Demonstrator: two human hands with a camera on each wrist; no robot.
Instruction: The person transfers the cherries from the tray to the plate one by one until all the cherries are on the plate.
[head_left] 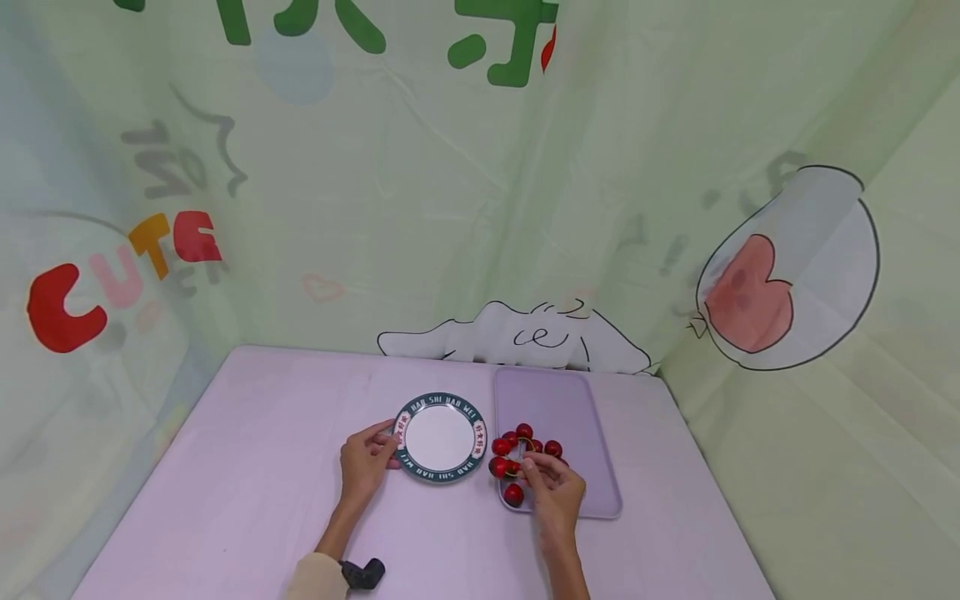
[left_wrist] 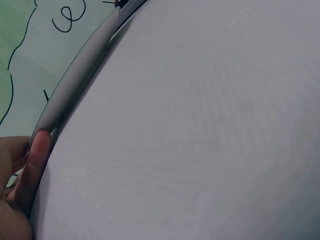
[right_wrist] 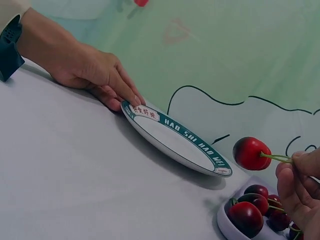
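A round plate [head_left: 439,437] with a white middle and a dark green lettered rim lies on the table. My left hand [head_left: 366,458] grips its left edge, thumb on top and fingers beneath. In the right wrist view, my right hand [right_wrist: 305,187] pinches the green stem of a red cherry [right_wrist: 251,153], which hangs in the air beyond the fingertips. Below it, several dark red cherries [right_wrist: 246,220] lie in the lavender tray [head_left: 551,400]. The right hand is above the tray's front left part and covers some of the cherries in the head view.
The pale table [head_left: 292,392] carries the plate, with the tray close on its right. A printed curtain [head_left: 450,208] hangs behind and along both sides. A dark band [head_left: 363,574] is on the left wrist.
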